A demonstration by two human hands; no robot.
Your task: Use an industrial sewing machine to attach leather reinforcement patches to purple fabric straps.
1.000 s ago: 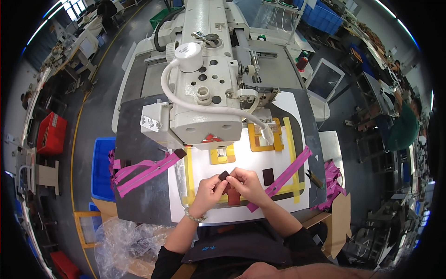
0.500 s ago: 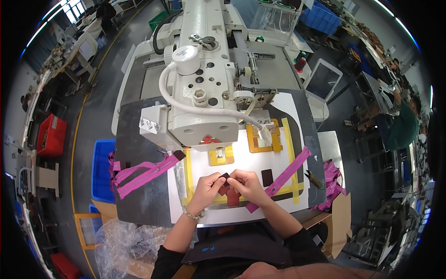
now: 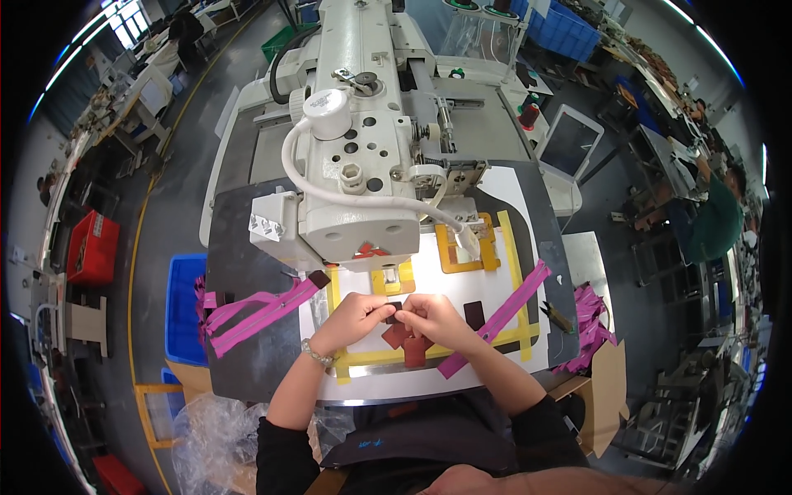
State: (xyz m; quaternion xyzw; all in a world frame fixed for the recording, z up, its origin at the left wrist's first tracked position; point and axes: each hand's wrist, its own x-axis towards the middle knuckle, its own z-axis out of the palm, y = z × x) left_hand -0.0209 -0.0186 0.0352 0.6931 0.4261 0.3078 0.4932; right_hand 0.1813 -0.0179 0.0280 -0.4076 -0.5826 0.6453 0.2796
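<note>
Black patch (image 3: 395, 306) is pinched between my left hand (image 3: 360, 315) and right hand (image 3: 436, 318) fingertips, probably to keep it steady.

Behind the left hand (image 3: 353, 320) and right hand (image 3: 439, 320) stands a sewing machine (image 3: 359, 233), with a left zipper (image 3: 268, 315) and right zipper (image 3: 496, 318) on either side.

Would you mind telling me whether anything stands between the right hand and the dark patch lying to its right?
Nothing visible stands between the right hand and the dark patch; the pink zipper strip lies on the patch's far side.
</note>
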